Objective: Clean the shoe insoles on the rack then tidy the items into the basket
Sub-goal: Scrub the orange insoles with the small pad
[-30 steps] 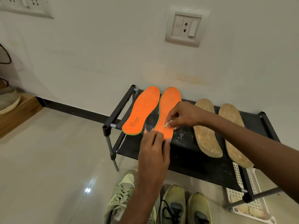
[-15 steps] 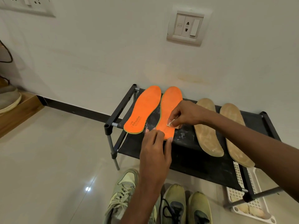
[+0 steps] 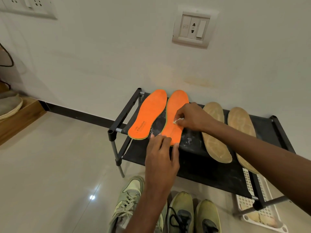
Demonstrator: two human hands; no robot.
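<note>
orange insoles [image 3: 148,113]: two
tan insoles [image 3: 216,133]: two
shoes [image 3: 180,211]: three
hands [image 3: 159,157]: two
rack [image 3: 210,165]: one
basket [image 3: 262,214]: one

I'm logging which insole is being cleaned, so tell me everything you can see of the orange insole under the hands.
The right orange insole lies flat on the black rack, toe toward the wall, close beside its twin. It looks like foam, with a thin greenish edge. The left hand presses straight fingers on its heel end. The right hand pinches a small pale wad against its middle. White residue speckles the rack beside it.
</note>
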